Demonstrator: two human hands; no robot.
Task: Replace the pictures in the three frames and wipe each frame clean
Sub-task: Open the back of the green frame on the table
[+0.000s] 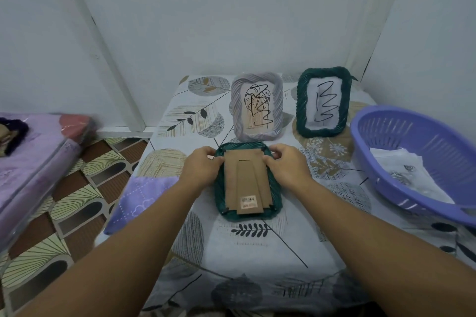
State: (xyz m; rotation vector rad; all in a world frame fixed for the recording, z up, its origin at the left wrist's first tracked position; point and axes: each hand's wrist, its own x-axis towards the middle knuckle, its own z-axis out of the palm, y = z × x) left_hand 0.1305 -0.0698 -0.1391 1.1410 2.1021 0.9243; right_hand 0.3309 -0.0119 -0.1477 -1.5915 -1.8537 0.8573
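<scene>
A dark green frame (275, 192) lies face down in the middle of the table, its brown cardboard back (246, 180) with a barcode sticker facing up. My left hand (202, 165) holds the frame's upper left edge, fingers curled at the backing. My right hand (286, 162) grips the upper right edge the same way. Behind it a grey frame (257, 107) stands upright with a scribbled leaf picture. To its right a second dark green frame (323, 101) stands upright with a black zigzag on white paper.
A purple plastic basket (417, 159) with white sheets inside sits at the table's right. A purple cloth (140, 201) hangs off the left edge. The leaf-print tablecloth (252, 252) covers the table. A purple mattress (33, 159) lies at far left; walls stand close behind.
</scene>
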